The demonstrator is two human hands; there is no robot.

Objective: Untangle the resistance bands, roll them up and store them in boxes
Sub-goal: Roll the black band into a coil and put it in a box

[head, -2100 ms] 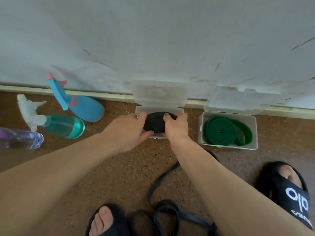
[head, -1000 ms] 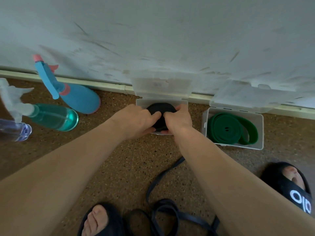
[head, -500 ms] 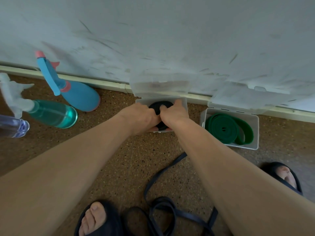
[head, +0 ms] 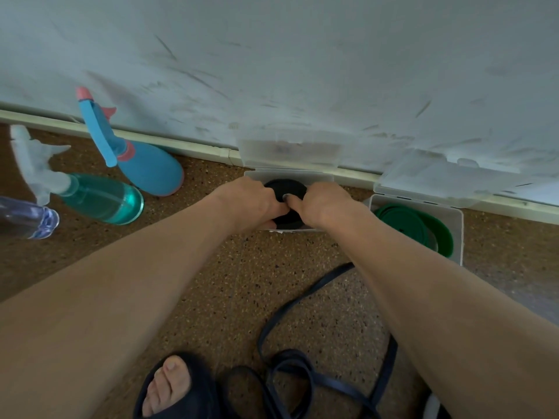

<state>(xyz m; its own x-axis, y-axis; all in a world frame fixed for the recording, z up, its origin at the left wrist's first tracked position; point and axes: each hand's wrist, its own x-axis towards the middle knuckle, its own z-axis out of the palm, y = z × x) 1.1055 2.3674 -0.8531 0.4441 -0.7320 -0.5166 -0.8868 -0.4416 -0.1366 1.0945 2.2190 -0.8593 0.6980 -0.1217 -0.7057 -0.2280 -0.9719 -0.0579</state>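
Pressing down on black rolled band (head: pixel 286 204) with both hands, roll sitting inside clear box (head: pixel 320 176) against the baseboard (head: pixel 181 145). Left hand (head: pixel 251 204) curling round the left edge of the roll, fingers bent over it. Right hand (head: pixel 322 202) curling round the right edge, one fingertip pushing onto the roll's top face. Box lid (head: pixel 290 152) standing open, leaning back on the wall (head: pixel 302 62).

Sitting just to the right: second clear box (head: pixel 458 234), lid also open, holding green rolled band (head: pixel 405 225), partly hidden behind the right forearm.

Lying loose on the speckled brown floor (head: pixel 230 282) between the forearms: dark blue band (head: pixel 302 367), unrolled, looping and crossing itself near the bottom edge, one strand running up toward the right forearm.

Lying on the floor to the left, well apart from the boxes: blue spray bottle (head: pixel 145 167) with pink trim, teal spray bottle (head: pixel 99 198) with white trigger, and part of a clear purple bottle (head: pixel 27 217) at the frame edge.

Showing at the bottom: left foot in a dark slide sandal (head: pixel 178 388).
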